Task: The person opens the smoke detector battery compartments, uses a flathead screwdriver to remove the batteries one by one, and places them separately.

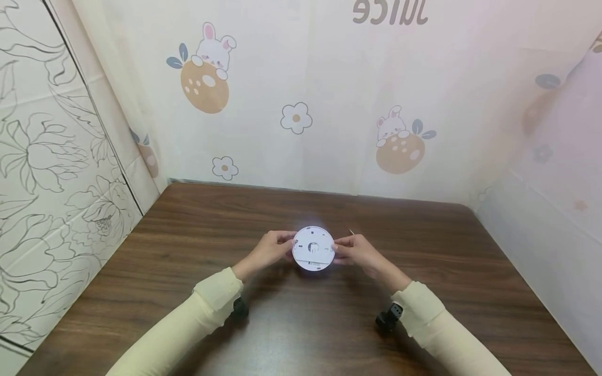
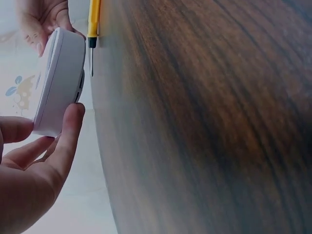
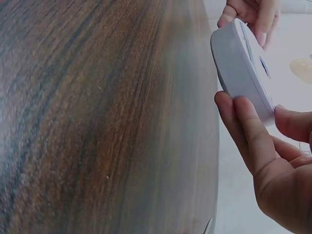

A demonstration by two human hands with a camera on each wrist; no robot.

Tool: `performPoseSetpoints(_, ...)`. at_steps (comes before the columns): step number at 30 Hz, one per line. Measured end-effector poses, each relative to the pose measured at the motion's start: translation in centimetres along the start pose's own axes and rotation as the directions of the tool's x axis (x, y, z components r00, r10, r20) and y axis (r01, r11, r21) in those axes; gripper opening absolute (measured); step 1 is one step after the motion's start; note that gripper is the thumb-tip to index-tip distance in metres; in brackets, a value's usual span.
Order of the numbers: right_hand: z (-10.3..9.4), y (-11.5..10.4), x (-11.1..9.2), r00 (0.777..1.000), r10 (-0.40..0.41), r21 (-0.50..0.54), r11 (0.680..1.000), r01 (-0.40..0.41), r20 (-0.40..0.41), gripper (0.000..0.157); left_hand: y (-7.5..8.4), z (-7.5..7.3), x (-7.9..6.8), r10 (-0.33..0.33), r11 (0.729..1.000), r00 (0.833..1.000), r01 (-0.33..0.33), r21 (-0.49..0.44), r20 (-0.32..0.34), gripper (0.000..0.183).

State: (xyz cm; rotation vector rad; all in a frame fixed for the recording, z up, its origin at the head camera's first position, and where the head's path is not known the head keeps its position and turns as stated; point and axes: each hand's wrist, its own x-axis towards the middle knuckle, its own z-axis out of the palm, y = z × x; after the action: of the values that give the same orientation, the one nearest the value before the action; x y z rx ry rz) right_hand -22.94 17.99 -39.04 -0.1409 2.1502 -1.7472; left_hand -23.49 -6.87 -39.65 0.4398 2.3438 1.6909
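Round white device [image 1: 313, 256]: thick and disc-shaped, smooth side wall, pale face with a round central opening, small dark slots and a straight line across its lower part
Device's place: between both hands, raised above the brown wood-grain table [image 1: 301, 334]
Left hand [image 1: 271, 247]: thumb and fingers pinching one edge
Right hand [image 1: 361, 254]: pinching the opposite edge
Yellow-handled screwdriver [image 2: 94, 22]: on the table

I see a dark brown wood-grain table [image 1: 423, 230] on my feeds, its streaks running mostly left to right and its far right corner rounded. A pale sheen sits near its middle. On the far half, right of centre, lies a yellow-handled screwdriver [image 2: 94, 19]; the left wrist view shows me its black collar and thin metal shaft, while from above I catch only a pale sliver
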Motion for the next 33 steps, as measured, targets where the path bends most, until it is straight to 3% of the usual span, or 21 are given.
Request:
performPoseSetpoints(9,-0.2,-0.1,-0.1,0.997,0.078,0.016,0.997,-0.078,0.004,0.037,-0.3,0.1,-0.2,-0.094,0.989,0.994,0.099,-0.109,0.053,0.034)
performPoseSetpoints(16,-0.3,0.0,-0.2,0.993,0.111,-0.001,0.994,-0.111,0.023,0.037,-0.7,0.4,-0.1,-0.150,0.978,0.986,0.158,-0.136,0.073,0.033)
performPoseSetpoints(24,-0.3,1.0,0.3,0.990,0.129,-0.005,0.992,-0.129,0.054,0.038,-1.6,0.7,0.2,-0.162,0.970,0.983,0.175,-0.167,0.091,0.033)
performPoseSetpoints(33,-0.2,1.4,0.7,0.989,0.125,-0.003,0.992,-0.125,0.079,0.036,-2.7,0.6,0.6,-0.129,0.975,0.985,0.147,-0.167,0.118,0.034)
